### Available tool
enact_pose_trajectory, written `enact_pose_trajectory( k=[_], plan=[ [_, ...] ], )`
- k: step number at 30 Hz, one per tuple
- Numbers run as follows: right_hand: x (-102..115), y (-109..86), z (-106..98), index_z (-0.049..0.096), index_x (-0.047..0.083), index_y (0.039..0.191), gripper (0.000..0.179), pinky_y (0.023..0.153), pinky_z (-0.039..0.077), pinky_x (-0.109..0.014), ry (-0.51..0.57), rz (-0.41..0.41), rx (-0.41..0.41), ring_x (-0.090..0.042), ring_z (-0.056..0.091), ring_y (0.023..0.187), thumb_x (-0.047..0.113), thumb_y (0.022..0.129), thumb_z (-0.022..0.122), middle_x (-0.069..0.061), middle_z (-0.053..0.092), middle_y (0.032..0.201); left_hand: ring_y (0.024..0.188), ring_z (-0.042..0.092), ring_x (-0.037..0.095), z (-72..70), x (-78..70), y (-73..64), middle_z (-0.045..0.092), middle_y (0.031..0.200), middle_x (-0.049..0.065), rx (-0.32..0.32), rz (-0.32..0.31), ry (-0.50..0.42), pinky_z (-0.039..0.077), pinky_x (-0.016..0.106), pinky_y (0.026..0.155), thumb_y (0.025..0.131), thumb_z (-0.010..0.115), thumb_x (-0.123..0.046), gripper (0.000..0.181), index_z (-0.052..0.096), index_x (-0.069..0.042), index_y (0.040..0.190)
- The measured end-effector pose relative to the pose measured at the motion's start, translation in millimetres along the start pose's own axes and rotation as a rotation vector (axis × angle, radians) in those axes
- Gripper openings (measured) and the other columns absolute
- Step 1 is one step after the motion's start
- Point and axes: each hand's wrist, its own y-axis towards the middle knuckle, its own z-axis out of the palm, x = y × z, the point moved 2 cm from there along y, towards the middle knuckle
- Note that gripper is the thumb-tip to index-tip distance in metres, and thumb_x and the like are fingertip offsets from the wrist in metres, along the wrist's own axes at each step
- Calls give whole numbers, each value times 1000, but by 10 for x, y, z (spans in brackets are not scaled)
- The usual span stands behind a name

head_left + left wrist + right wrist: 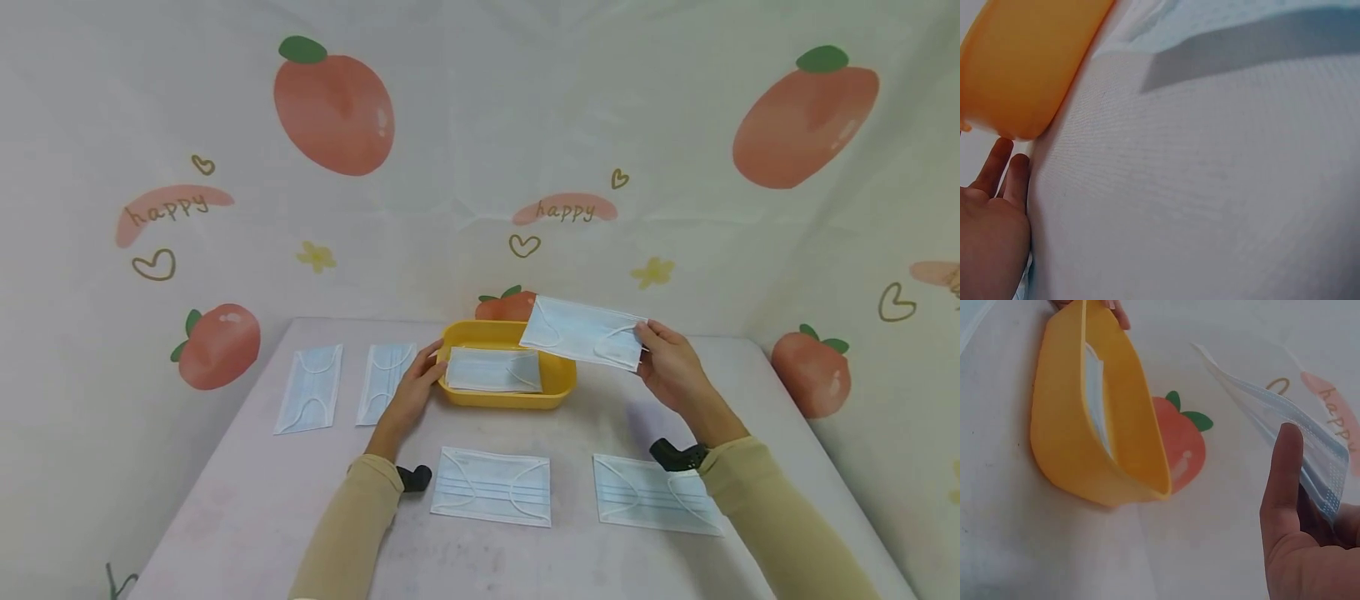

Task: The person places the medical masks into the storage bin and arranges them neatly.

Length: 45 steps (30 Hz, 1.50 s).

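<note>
My right hand (pixel 671 371) pinches a light blue face mask (pixel 581 332) by its right end, thumb on the near face. The mask hangs in the air, tilted, its left part overlapping the right side of the yellow plastic basket (pixel 506 401) in the head view. At the basket's left end, my left hand (pixel 411 390) holds the wall near the rim. Some of its fingers (pixel 1017 178) show close under the basket's side in the left wrist view. Inside the basket lies another face mask (pixel 491 371), toward the left.
On the left of the white table (pixel 225 508) lie two upright-turned masks, one outermost (pixel 309 390) and one beside my left hand (pixel 386 375). Nearer the front are a crosswise mask (pixel 491 487) and another mask (pixel 645 496) partly under my right forearm. A printed curtain (pixel 450 125) hangs behind.
</note>
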Motion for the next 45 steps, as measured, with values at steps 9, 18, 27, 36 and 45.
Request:
enact_pose_trajectory(
  k=[9, 18, 27, 36, 45],
  plan=[
    [-121, 219, 239, 21, 7, 162, 58, 90, 58, -17, -115, 20, 0, -11, 58, 114, 35, 112, 32, -8, 45, 145, 151, 37, 33, 0, -2, -8, 42, 160, 10, -2, 6, -2, 27, 55, 126, 106, 50, -39, 47, 41, -39, 153],
    [-254, 391, 479, 22, 8, 162, 56, 98, 57, -24, -185, 60, 17, -25, 54, 125, 34, 113, 32, -15, 39, 159, 150, 39, 33, 17, -13, -5, 44, 158, 12, 5, 31, -24, 28, 54, 126, 106, 52, -38, 47, 42, -36, 152],
    [-389, 564, 683, 27, 9, 160, 53, 97, 58, -25, -211, 87, 6, -27, 54, 124, 32, 113, 33, -14, 44, 155, 152, 36, 31, 12, 28, 18, 42, 160, 8, -1, -1, 1, 26, 54, 127, 106, 50, -41, 45, 42, -43, 150],
    [-518, 673, 861, 24, 9, 162, 55, 108, 53, -39, -210, 127, 6, -30, 55, 126, 32, 113, 34, -15, 44, 155, 154, 32, 31, 17, 28, 23, 39, 162, 7, 5, -10, -5, 26, 54, 127, 106, 49, -41, 46, 40, -42, 152],
    [-602, 735, 1012, 26, 9, 161, 55, 112, 50, -44, -185, 137, 18, -30, 55, 126, 32, 112, 36, -15, 46, 152, 154, 32, 31, 5, 3, 7, 39, 162, 8, 7, -4, -11, 28, 53, 127, 106, 50, -41, 47, 40, -41, 152]
  ],
)
